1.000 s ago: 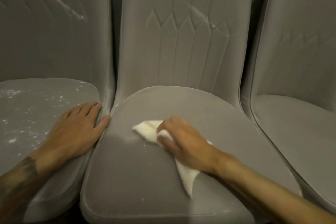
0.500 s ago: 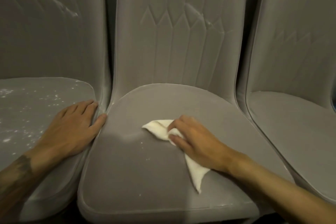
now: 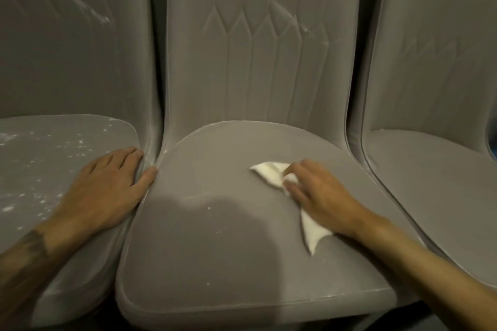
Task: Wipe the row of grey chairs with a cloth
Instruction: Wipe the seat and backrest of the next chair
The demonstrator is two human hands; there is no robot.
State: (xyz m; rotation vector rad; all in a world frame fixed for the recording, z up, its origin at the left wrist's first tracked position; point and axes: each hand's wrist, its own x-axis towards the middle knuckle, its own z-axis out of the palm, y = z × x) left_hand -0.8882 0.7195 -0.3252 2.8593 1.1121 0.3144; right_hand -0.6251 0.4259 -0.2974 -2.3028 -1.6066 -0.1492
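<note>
cloth [image 3: 271,173]: white, crumpled, flat on middle seat, right of centre
chairs [image 3: 242,250]: grey, three abreast; left seat white-speckled

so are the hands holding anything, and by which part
The right hand grips the white cloth around its middle, a corner sticking out on each side. The left hand rests flat on the left chair seat, holding nothing.

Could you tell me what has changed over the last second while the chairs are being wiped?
The right hand, holding the white cloth, slid it rightward across the middle chair's seat, away from that seat's left edge. It kept its hold on the cloth throughout. The left hand stayed flat on the left chair's seat, where the white specks remain.
</note>
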